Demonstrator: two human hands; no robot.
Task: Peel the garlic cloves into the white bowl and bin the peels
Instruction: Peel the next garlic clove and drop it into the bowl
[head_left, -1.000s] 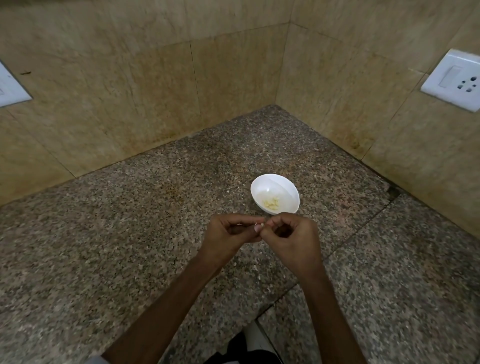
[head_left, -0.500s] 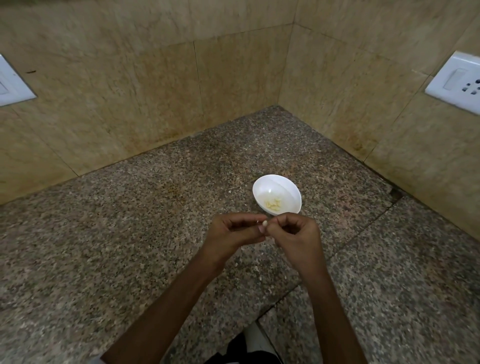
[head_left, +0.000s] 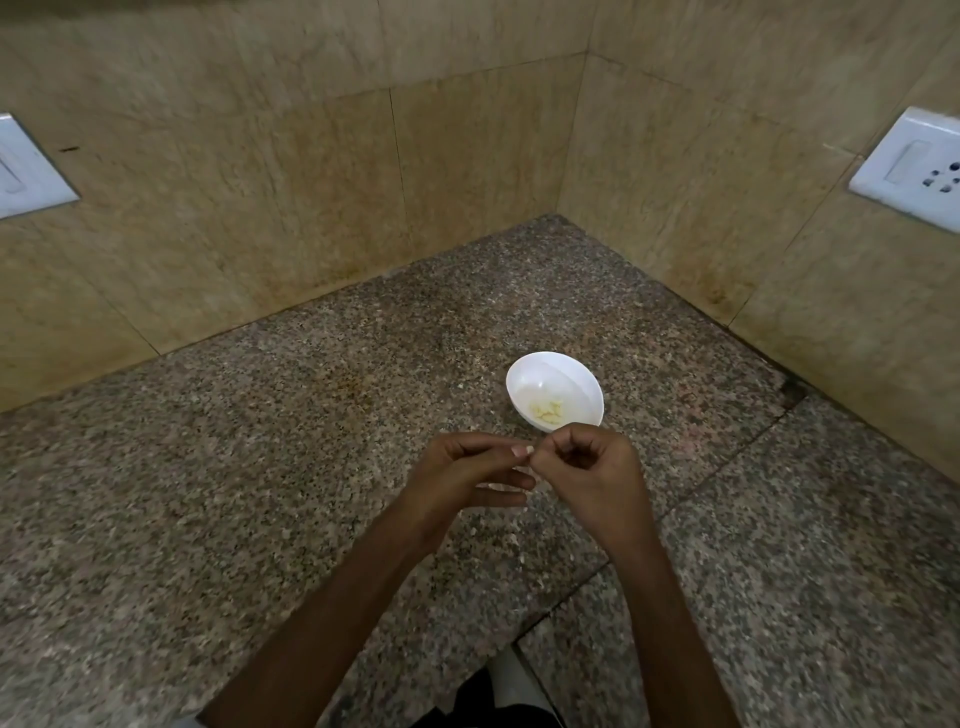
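Observation:
A small white bowl (head_left: 574, 379) stands on the granite counter with several peeled garlic cloves (head_left: 546, 410) in its bottom. Just in front of the bowl my left hand (head_left: 467, 478) and my right hand (head_left: 597, 478) meet fingertip to fingertip above the counter. Both pinch a small garlic clove (head_left: 530, 451) between them; only a pale tip of it shows. The fingers of my right hand are curled in. The lower fingers of my left hand reach out under the pinch.
The granite counter (head_left: 260, 493) runs into a corner of beige tiled walls. A white switch socket (head_left: 914, 171) sits on the right wall and another plate (head_left: 26, 171) on the left wall. A few pale flecks (head_left: 514, 540) lie on the counter below my hands.
My hands have stayed together in front of the bowl. The lower fingers of my left hand have stretched out to the right under the pinch.

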